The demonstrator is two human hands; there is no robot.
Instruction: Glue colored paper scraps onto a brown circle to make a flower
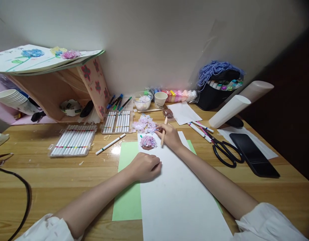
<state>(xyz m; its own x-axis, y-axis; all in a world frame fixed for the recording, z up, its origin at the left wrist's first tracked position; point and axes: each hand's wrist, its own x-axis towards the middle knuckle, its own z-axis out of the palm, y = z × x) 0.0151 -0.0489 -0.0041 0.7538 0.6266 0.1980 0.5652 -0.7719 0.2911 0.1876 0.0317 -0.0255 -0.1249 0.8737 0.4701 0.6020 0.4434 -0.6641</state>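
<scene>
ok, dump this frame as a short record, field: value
left hand: curled, on white paper; nothing visible in it
right hand: holds a wooden stick, fingertips by a pile of scraps; contact unclear
paper: white, lying over a green sheet
artwork: pink-purple cluster above a brown patch, near the paper's far end
loose marker: capped, left of the green sheet
right side: black-handled scissors, phone with dark screen

No legible txt; pic lettering illeg.
</scene>
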